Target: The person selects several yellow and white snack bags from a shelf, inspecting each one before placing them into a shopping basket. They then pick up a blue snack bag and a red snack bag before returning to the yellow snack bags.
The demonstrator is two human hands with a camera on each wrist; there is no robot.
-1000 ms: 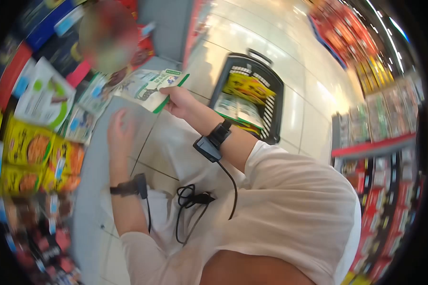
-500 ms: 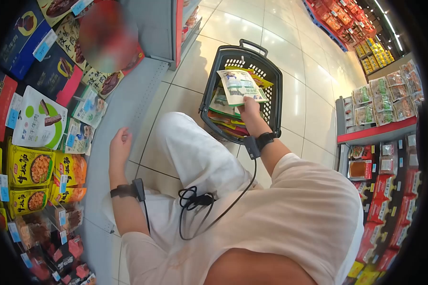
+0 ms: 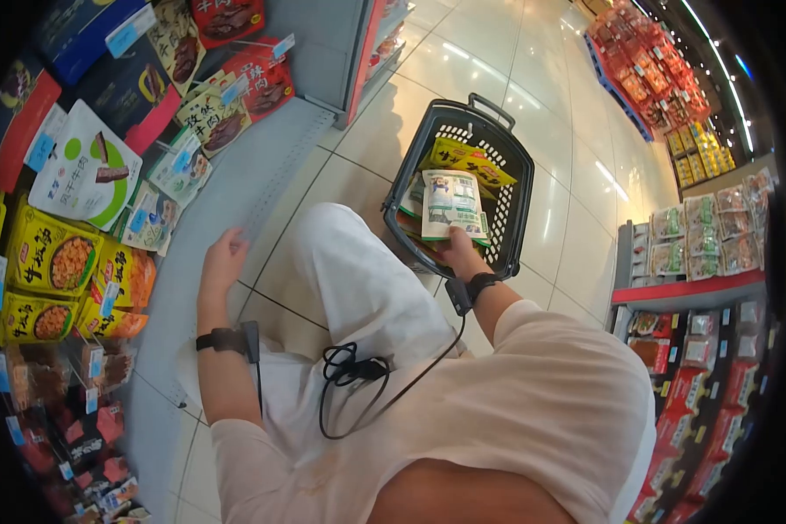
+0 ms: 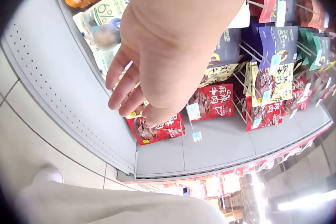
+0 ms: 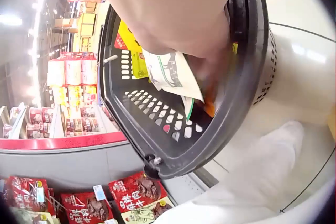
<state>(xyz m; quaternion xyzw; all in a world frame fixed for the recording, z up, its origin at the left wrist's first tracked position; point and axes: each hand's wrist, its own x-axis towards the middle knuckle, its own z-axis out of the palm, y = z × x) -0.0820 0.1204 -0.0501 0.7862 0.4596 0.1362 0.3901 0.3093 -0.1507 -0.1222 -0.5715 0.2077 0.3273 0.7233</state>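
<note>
My right hand (image 3: 459, 251) reaches into the black shopping basket (image 3: 396, 179) and pinches the near edge of a white-and-green snack bag (image 3: 452, 203). The bag lies over other packets, with a yellow bag (image 3: 476, 160) behind it. In the right wrist view the white bag (image 5: 172, 71) shows just below my hand, whose fingers are blurred and partly hidden. My left hand (image 3: 225, 258) hangs in front of the shelf with nothing in it. Its fingers (image 4: 118, 71) are loosely bent and spread in the left wrist view, overlapping hanging snack bags.
At left, a grey shelf base (image 3: 275, 144) runs below hanging yellow bags (image 3: 57, 249) and a white-and-green bag (image 3: 87, 166). Red bags (image 4: 218, 100) hang at its end. Another shelf with a red edge (image 3: 690, 278) stands at right. A black cable (image 3: 349, 362) lies over my lap.
My right hand has brought the white-and-green bag from beside the left shelf over to the basket and lowered it in. My left hand has stayed near the shelf.
</note>
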